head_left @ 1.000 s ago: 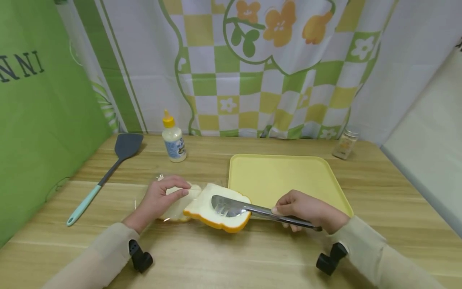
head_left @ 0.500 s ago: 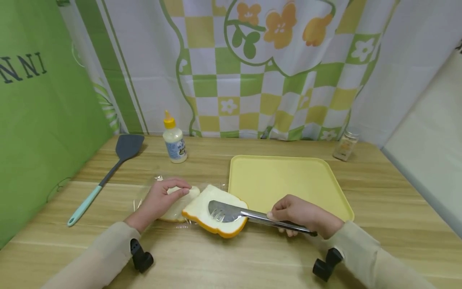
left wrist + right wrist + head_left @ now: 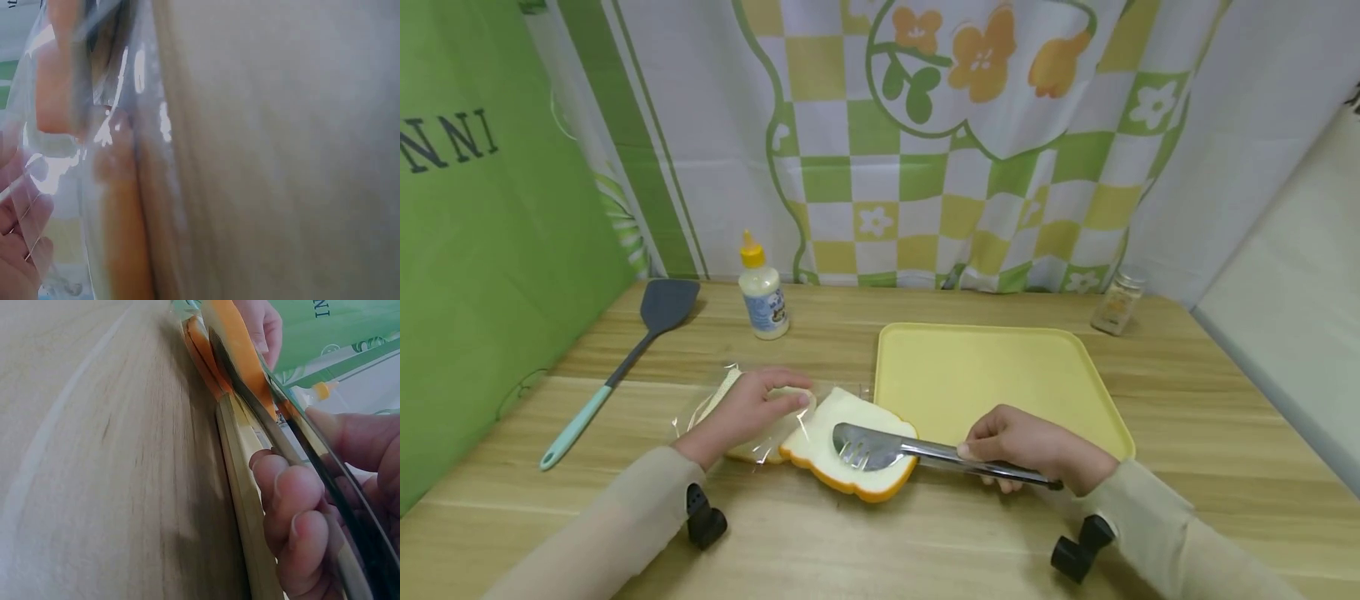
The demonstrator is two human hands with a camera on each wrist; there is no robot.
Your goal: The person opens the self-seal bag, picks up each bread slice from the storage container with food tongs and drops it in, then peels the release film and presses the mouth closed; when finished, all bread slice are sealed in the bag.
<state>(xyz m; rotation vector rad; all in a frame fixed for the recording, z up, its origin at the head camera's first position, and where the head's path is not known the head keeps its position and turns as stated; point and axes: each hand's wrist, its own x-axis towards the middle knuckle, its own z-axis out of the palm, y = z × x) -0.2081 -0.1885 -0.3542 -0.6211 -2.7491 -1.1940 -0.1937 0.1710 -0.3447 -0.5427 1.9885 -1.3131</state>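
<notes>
Lettering "NNI" (image 3: 462, 137) on green cloth (image 3: 512, 208); btl (image 3: 765, 307) label too small to read. R hand (image 3: 1026, 446) grips tongs (image 3: 936, 452), clamped on bread slice (image 3: 861, 410) by tray (image 3: 992, 367); L hand (image 3: 748, 412), fingers apart, over wrapped bread (image 3: 778, 435).

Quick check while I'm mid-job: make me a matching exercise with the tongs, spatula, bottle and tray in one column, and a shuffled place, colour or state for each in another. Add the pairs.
Things:
1. tongs
2. spatula
3. bottle
4. tray

Descriptions:
A. standing upright, yellow cap
B. lying flat, plain pale yellow all over
C. held in the right hand, around a bread slice
D. dark blade, turquoise handle

Pairs: 1-C, 2-D, 3-A, 4-B
</notes>
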